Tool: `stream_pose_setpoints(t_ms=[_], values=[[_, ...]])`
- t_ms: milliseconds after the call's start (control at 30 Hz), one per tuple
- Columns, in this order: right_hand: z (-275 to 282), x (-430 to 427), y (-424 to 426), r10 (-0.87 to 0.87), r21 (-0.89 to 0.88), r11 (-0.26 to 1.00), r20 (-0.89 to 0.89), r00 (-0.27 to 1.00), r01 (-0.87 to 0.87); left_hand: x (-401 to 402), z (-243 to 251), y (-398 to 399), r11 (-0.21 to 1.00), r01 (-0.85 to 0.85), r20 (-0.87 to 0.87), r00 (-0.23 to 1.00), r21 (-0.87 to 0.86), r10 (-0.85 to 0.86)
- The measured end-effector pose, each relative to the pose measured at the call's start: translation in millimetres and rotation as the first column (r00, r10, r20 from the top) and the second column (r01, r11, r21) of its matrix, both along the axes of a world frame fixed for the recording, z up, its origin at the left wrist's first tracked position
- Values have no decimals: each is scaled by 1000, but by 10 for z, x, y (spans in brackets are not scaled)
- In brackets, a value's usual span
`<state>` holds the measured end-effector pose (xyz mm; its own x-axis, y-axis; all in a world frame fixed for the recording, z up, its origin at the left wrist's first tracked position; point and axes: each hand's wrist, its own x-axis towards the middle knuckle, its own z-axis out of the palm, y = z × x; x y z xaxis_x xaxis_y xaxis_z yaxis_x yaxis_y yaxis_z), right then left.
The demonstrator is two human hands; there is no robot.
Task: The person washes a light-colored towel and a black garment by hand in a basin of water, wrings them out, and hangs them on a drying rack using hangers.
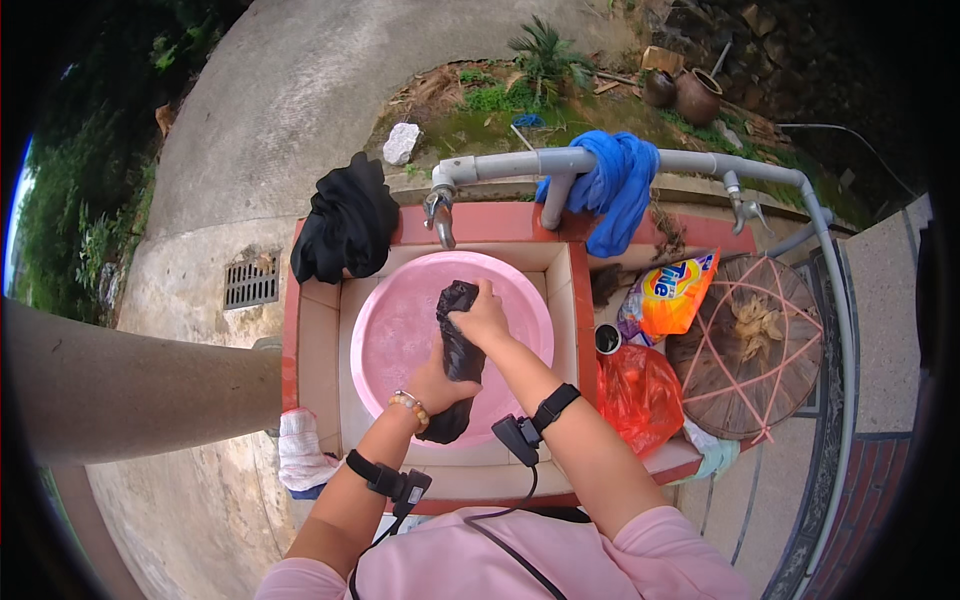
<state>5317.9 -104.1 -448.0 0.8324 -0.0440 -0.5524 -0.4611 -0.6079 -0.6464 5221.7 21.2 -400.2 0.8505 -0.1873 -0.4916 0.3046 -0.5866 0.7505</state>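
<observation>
A bunched black wet cloth (463,352) is gripped between my two hands, over a round pink plastic basin (363,352) with water in it. My right hand (481,319) holds the cloth's upper end. Lower down, my left hand (437,385) is wrapped around its middle, and the lower end hangs below that hand. Whether the cloth touches the water I cannot tell. The basin stands inside a tiled sink (319,360) with a red rim. A metal tap (441,214) juts over the sink's far edge.
Another black cloth (345,217) lies over the far left corner. Blue fabric (619,180) is knotted around the grey pipe (697,161). To the right are a Tide detergent bag (667,296), a red plastic bag (637,394) and a round wooden lid (750,352). White gloves (301,450) lie at the near left.
</observation>
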Motion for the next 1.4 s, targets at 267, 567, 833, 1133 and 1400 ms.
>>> stream_pose_setpoints(t_ms=[267,567,833,1133,1400], values=[[219,-64,-570,149,930,231,-325,934,286,-404,-38,180,-425,-653,-518,756,-626,-400],[107,106,-261,124,939,-342,4,992,39,-426,77,86,-358,-702,-582,711,-616,-395],[73,133,-191,84,610,781,114,990,-136,32,-10,131,760,-342,-516,857,-553,10],[-1086,-193,-221,166,127,973,202,965,-194,-14,-1520,136,999,-52,-368,929,-11,45],[-1845,-126,-332,-28,-137,989,145,989,48,137,-1843,56,992,11,-542,837,-124,-77]])
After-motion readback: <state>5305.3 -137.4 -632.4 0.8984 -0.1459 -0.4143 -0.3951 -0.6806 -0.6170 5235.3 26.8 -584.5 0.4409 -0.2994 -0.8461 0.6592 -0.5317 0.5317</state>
